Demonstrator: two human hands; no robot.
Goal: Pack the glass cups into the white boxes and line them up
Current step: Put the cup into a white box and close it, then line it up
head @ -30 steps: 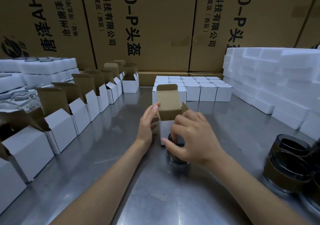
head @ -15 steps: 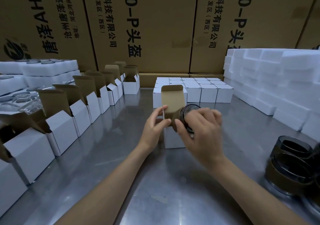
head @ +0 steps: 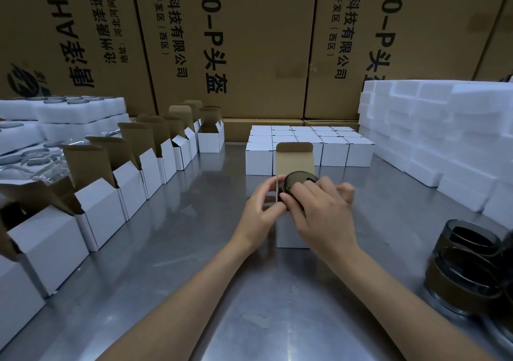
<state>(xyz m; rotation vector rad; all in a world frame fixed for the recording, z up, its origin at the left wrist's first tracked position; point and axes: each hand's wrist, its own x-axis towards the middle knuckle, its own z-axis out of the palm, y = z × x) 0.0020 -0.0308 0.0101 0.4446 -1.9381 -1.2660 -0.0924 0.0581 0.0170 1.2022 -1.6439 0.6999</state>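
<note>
Head view
Tabletop: bare steel tabletop (head: 172,249), dully reflective.
Backdrop: tall brown cartons (head: 249,41) printed in Chinese.
Left: row of open white boxes (head: 111,202), flaps up.
Far centre: closed white boxes (head: 333,149) in a block.
Right: foam stacks (head: 444,138); loose glass cups (head: 469,269).
Left hand (head: 261,210): pinching the open box (head: 291,233) at its edge.
Right hand (head: 322,216): fingers curled round a glass cup (head: 298,180), tilted at the box mouth.

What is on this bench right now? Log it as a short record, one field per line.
left hand: steadies the open box at its top edge
right hand: holds a glass cup at the box mouth
cup: tilted, not yet inside
closed boxes: in a block behind
open boxes: in a row on the left
spare cups: at the right edge
</note>
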